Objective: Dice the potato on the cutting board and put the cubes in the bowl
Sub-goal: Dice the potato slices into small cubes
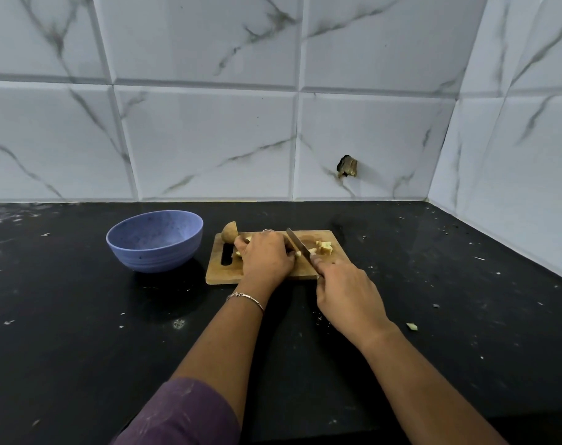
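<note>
Dicing step, probably. Pressing a potato piece point(239, 253) at the middle of the cutting board point(216, 273) under the curled left hand point(267, 255); gripping the knife point(296, 245) with the right hand point(348, 292). Cubes point(325, 247) on the board's right part, bowl point(151, 259) left of the board. Next: cut straight down, fingertips tucked.

Dim, soft shadows, wide-angle edge distortion

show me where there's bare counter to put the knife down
Bare counter lies right of the cutting board toward the side wall, and left of the bowl. The board is crowded: left hand holding a potato piece, right hand gripping the knife, potato half, cubes. The bowl-to-board gap is narrow.
</note>
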Demonstrator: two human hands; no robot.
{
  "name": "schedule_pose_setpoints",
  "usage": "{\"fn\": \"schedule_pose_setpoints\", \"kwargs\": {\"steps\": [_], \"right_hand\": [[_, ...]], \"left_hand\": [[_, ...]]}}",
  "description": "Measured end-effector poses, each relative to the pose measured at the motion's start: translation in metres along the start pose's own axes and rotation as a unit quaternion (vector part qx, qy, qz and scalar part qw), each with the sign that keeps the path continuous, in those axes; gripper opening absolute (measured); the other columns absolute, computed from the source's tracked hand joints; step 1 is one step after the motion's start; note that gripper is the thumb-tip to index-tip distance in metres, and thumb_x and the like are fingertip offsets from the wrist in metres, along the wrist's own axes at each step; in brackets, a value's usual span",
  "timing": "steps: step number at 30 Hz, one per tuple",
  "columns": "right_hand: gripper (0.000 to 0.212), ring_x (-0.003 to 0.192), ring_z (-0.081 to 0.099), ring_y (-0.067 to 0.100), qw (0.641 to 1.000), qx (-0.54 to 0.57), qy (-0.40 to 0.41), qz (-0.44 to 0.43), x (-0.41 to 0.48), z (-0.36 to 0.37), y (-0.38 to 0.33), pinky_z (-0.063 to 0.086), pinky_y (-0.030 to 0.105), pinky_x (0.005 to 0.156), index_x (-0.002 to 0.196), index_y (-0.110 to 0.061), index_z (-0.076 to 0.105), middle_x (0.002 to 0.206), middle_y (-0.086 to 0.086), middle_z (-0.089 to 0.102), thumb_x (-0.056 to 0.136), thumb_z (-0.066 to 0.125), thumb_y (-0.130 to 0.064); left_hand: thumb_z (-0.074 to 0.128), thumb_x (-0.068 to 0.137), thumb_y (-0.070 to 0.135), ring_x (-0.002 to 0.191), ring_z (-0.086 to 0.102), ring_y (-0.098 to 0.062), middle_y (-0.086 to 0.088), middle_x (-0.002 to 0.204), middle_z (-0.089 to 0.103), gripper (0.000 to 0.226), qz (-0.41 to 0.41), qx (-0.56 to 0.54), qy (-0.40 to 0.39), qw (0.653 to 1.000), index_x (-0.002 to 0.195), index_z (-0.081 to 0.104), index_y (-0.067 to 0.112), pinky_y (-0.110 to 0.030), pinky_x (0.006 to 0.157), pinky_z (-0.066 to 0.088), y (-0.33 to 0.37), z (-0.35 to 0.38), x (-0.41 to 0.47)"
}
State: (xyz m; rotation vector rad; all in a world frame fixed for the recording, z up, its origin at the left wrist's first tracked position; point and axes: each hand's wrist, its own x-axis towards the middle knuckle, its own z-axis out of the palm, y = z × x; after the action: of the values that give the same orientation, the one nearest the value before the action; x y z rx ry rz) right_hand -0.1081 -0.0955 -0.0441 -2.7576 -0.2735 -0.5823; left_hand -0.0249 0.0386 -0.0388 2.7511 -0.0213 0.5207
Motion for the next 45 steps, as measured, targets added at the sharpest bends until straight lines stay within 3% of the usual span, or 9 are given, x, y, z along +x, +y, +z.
{"fn": "schedule_pose_setpoints", "kwargs": {"steps": [5, 16, 21, 25, 33, 37, 42, 45], "right_hand": [[0.050, 0.098, 0.061, 0.014, 1.000, 0.000, -0.014, -0.005, 0.000, -0.001, -0.001, 0.052, 0.027, 0.080, 0.151, -0.030, 0.038, 0.117, -0.002, 0.059, 0.103, 0.048, -0.022], [0.046, 0.105, 0.062, 0.015, 0.999, -0.012, -0.027, -0.026, 0.008, 0.001, -0.002, 0.055, 0.032, 0.089, 0.144, -0.027, 0.049, 0.119, -0.003, 0.063, 0.099, 0.052, -0.015], [0.047, 0.103, 0.061, 0.019, 0.996, -0.071, -0.024, -0.058, 0.003, -0.001, -0.006, 0.054, 0.032, 0.082, 0.146, -0.023, 0.045, 0.120, 0.003, 0.057, 0.100, 0.049, -0.012], [0.049, 0.100, 0.061, 0.017, 0.997, -0.067, -0.017, -0.024, 0.002, -0.002, 0.001, 0.050, 0.030, 0.079, 0.149, -0.030, 0.041, 0.119, 0.000, 0.057, 0.102, 0.048, -0.017], [0.041, 0.089, 0.063, 0.008, 0.999, 0.018, 0.018, 0.022, -0.002, -0.019, 0.003, 0.051, 0.023, 0.075, 0.139, -0.037, 0.054, 0.107, -0.011, 0.066, 0.099, 0.057, -0.027], [0.034, 0.081, 0.060, 0.007, 0.999, 0.037, -0.002, 0.024, -0.006, -0.024, 0.003, 0.041, 0.017, 0.069, 0.131, -0.036, 0.062, 0.104, -0.011, 0.069, 0.098, 0.059, -0.027], [0.034, 0.066, 0.048, 0.000, 0.999, 0.042, -0.019, 0.025, -0.006, -0.022, 0.004, 0.035, 0.011, 0.058, 0.130, -0.035, 0.062, 0.105, -0.011, 0.069, 0.097, 0.060, -0.028], [0.035, 0.075, 0.057, 0.001, 0.999, 0.034, -0.022, 0.027, -0.005, -0.022, 0.005, 0.037, 0.010, 0.062, 0.132, -0.035, 0.061, 0.107, -0.012, 0.069, 0.098, 0.060, -0.029]], "left_hand": [[0.060, 0.090, 0.033, 0.110, 0.056, -0.018, 0.004, 0.106, 0.064, 0.012, 0.004, -0.006, 0.004, 1.000, 0.092, 0.070, 0.028, -0.053, 0.105, 0.024, 0.000, -0.001, -0.002], [0.059, 0.092, 0.031, 0.110, 0.056, -0.016, 0.006, 0.111, 0.065, 0.018, 0.003, -0.008, -0.005, 1.000, 0.103, 0.073, 0.032, -0.052, 0.108, 0.021, 0.003, -0.002, -0.001], [0.060, 0.090, 0.032, 0.105, 0.058, -0.015, 0.007, 0.104, 0.067, 0.014, 0.004, -0.013, 0.010, 1.000, 0.095, 0.073, 0.029, -0.050, 0.105, 0.022, 0.002, -0.001, -0.002], [0.062, 0.091, 0.038, 0.105, 0.058, -0.016, 0.008, 0.106, 0.065, 0.016, 0.007, -0.003, 0.015, 1.000, 0.099, 0.073, 0.031, -0.049, 0.103, 0.023, 0.001, 0.001, 0.000], [0.052, 0.099, 0.021, 0.110, 0.056, -0.016, 0.008, 0.109, 0.066, 0.022, -0.059, -0.116, 0.013, 0.991, 0.104, 0.070, 0.033, -0.047, 0.102, 0.023, -0.015, -0.010, 0.010], [0.053, 0.096, 0.017, 0.122, 0.049, -0.018, 0.009, 0.114, 0.065, 0.027, -0.091, -0.123, 0.004, 0.988, 0.110, 0.066, 0.037, -0.047, 0.108, 0.024, -0.025, -0.017, 0.010], [0.060, 0.093, 0.025, 0.127, 0.044, -0.017, 0.012, 0.121, 0.062, 0.030, -0.082, -0.120, -0.041, 0.988, 0.121, 0.062, 0.036, -0.049, 0.114, 0.021, -0.029, -0.025, 0.007], [0.061, 0.090, 0.025, 0.130, 0.044, -0.018, 0.008, 0.129, 0.059, 0.044, -0.047, -0.114, -0.098, 0.987, 0.132, 0.055, 0.034, -0.048, 0.112, 0.019, -0.025, -0.023, 0.006]]}}
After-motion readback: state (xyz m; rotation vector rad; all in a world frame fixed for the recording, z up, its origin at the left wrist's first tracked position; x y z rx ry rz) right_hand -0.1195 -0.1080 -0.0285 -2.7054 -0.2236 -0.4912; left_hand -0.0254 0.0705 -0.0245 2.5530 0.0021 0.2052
